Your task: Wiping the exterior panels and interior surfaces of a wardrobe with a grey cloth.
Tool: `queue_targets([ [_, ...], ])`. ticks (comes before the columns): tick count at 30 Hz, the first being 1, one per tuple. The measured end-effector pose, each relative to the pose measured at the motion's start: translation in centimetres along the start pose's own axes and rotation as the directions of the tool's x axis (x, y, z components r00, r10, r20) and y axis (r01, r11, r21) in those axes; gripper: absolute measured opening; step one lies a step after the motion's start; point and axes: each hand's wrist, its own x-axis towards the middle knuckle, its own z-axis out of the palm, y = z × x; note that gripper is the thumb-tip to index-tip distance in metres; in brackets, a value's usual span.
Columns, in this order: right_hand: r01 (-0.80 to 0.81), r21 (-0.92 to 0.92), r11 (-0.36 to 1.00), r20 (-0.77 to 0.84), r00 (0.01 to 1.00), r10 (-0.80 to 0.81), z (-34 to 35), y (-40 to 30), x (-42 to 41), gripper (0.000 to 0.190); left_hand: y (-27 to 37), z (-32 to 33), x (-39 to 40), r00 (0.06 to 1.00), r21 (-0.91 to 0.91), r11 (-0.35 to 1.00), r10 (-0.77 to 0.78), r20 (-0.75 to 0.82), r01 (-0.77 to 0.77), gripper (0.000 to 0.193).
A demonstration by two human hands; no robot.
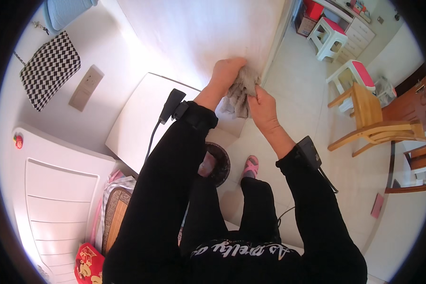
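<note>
Both my hands grip a crumpled grey-beige cloth (242,93) in front of a pale upright panel (198,28), near its right edge. My left hand (227,72) holds the cloth's upper left part, with the back of the hand toward me. On the lower right side, my right hand (263,106) pinches the cloth between thumb and fingers. Folds of the fabric hang between the two hands. Whether the cloth touches the panel cannot be told.
Below my hands, a dark waste bin (222,165) stands beside a white cabinet (145,110). A wooden chair (367,110) and plastic stools (328,37) stand at the right. A white headboard (62,198) is on the left, below a checkered bag (51,69) and a wall socket (87,87).
</note>
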Motion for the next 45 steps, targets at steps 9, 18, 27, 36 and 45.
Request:
queue_targets([
  [9,0.052,-0.036,0.998,-0.003,0.999,-0.052,-0.3,-0.5,0.2,0.016,1.0,0.1,-0.3,0.994,-0.086,0.991,-0.106,-0.002,0.105,0.045],
  [18,0.027,-0.069,0.997,0.021,0.999,-0.025,-0.3,-0.1,0.3,0.017,1.3,0.4,0.2,0.977,-0.100,0.975,-0.205,-0.063,0.198,0.041],
  [27,0.024,-0.043,0.999,0.028,0.999,-0.023,-0.3,-0.3,0.4,0.018,1.6,0.2,0.1,0.977,-0.080,0.975,-0.211,-0.016,0.209,0.035],
  [36,-0.040,0.028,0.999,0.028,0.999,0.040,-0.2,-0.8,-0.2,0.017,1.1,0.5,-0.8,0.991,-0.185,0.974,-0.133,0.015,0.133,0.040],
  [45,-0.017,-0.039,0.999,0.008,1.000,0.017,-0.3,-0.7,0.2,0.016,1.2,0.7,-0.5,0.992,-0.090,0.988,-0.128,-0.005,0.128,0.043],
])
